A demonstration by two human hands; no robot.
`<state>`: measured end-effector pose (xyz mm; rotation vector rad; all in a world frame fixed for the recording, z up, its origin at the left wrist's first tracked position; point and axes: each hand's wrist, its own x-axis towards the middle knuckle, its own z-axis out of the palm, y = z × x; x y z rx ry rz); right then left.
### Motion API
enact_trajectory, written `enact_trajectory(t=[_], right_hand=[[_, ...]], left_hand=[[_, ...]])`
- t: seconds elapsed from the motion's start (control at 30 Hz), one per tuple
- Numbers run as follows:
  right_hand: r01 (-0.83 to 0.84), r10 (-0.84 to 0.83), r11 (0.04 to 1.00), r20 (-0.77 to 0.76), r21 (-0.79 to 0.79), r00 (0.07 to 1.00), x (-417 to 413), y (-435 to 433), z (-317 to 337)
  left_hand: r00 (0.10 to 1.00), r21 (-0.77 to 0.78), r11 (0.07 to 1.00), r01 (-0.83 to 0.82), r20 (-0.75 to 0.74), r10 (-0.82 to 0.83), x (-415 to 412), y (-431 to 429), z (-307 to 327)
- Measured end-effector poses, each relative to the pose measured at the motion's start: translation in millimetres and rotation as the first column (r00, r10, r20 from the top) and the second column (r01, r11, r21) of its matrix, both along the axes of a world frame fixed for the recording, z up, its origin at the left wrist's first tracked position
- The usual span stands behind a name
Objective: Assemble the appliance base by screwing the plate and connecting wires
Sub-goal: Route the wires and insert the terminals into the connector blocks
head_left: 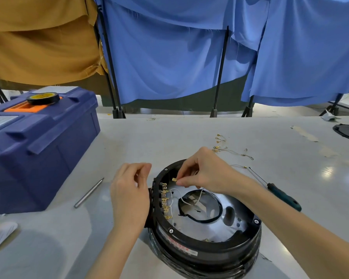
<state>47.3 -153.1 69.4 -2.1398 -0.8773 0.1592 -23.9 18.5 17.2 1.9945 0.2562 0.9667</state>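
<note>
L hand & R hand are showing bare, skin uncovered from fingertips to wrists. L forearm is showing bare along its whole visible length, down to bottom edge of view. R forearm is likewise showing bare, out to lower R corner. Knuckle ridges are standing out on back of each hand. Finer skin detail is too small to tell.

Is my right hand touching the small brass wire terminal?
Touching: head view shows the right hand pinching the small brass wire terminal at its fingertips.
</note>
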Motion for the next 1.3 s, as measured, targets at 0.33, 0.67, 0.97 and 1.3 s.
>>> enact_trajectory(t=[0.33,0.67,0.97,1.3], right_hand=[[-0.003,0.019,0.979,0.076,-0.206,0.997,1.2,19.4,-17.4],[0.001,0.010,0.982,0.058,-0.188,0.998,4.1,27.7,-19.2],[0.045,-0.049,0.982,-0.014,-0.184,0.999,6.0,25.6,-13.6],[0.041,-0.043,0.980,-0.007,-0.195,0.999,5.8,30.1,-14.4]], left_hand=[[0.965,-0.037,0.986,-0.161,-0.213,0.149,-2.5,-6.8,-8.8],[0.973,-0.057,0.988,-0.144,-0.191,0.130,-4.0,-9.9,-7.9],[0.977,-0.048,0.990,-0.133,-0.175,0.122,-4.8,-8.6,-8.7],[0.976,-0.034,0.990,-0.135,-0.178,0.127,-4.8,-9.8,-7.4]])
